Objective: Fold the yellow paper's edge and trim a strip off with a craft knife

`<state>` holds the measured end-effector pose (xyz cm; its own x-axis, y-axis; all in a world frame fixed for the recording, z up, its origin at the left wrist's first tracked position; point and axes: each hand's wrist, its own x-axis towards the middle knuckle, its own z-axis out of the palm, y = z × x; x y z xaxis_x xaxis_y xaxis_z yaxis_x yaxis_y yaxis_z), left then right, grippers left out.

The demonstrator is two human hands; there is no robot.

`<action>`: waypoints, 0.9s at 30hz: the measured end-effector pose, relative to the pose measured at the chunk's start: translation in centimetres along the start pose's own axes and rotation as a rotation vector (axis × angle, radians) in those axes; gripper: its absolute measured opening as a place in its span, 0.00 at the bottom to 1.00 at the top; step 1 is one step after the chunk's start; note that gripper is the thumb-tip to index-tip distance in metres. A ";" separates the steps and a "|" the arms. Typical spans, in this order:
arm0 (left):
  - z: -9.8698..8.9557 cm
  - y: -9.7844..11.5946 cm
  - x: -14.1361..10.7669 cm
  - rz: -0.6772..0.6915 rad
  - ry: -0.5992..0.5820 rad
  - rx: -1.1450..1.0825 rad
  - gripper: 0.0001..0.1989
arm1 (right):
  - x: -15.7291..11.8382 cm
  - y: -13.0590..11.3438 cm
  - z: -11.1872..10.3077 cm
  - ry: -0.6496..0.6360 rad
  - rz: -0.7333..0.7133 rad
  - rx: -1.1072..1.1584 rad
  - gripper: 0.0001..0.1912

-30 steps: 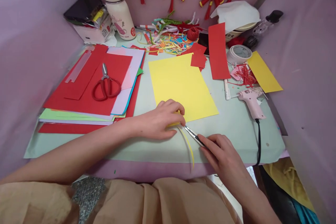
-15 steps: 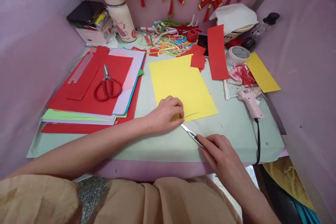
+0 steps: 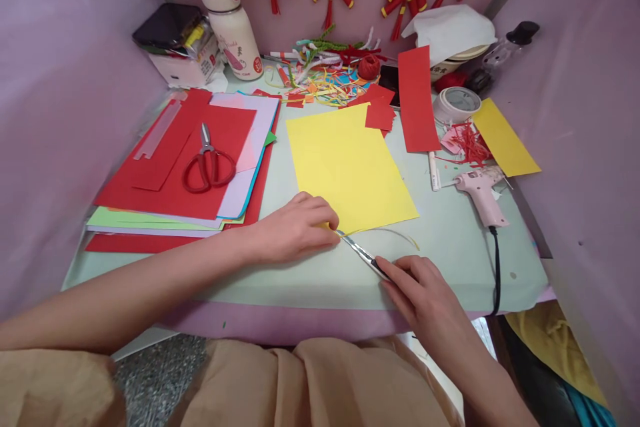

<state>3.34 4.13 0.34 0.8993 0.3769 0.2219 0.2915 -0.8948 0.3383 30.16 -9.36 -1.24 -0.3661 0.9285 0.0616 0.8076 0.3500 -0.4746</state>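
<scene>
A large yellow sheet (image 3: 350, 167) lies in the middle of the table. My left hand (image 3: 305, 227) rests at its near left corner, fingers curled and pinched at the paper's edge. My right hand (image 3: 425, 293) grips a utility knife (image 3: 363, 255), its blade pointing up and left to my left fingertips at the near edge. A thin yellow strip (image 3: 400, 233) curls off that edge to the right of the blade. Just where the blade meets the paper is partly hidden by my left fingers.
Red-handled scissors (image 3: 207, 167) lie on stacked coloured paper (image 3: 235, 127) at left. A pink glue gun (image 3: 483, 197) with a cord is at right. Behind are a bottle (image 3: 237, 40), paper scraps (image 3: 330, 83) and a standing red strip (image 3: 419, 100).
My left hand has moved slightly left and down along the near edge. The thin strip now curls farther away from the sheet. The view has shifted slightly.
</scene>
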 end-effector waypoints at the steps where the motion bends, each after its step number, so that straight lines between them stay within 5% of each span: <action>1: 0.0 0.0 -0.4 0.038 -0.024 0.049 0.13 | 0.0 0.0 0.0 0.003 0.000 0.001 0.19; 8: 0.9 -0.6 -1.2 0.065 -0.089 0.211 0.14 | -0.1 0.0 -0.2 -0.003 -0.010 -0.015 0.19; 15: 1.4 -1.0 -1.6 0.053 -0.040 0.165 0.14 | 0.2 0.1 -0.3 0.028 -0.066 -0.092 0.19; 27: 0.8 -0.8 -1.1 0.021 -0.122 0.106 0.15 | 0.3 0.2 -0.7 -0.002 -0.082 -0.118 0.20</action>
<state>2.42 4.22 -0.93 0.9367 0.3315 0.1128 0.2990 -0.9249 0.2349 30.49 -8.92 -0.70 -0.4340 0.8959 0.0946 0.8235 0.4371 -0.3617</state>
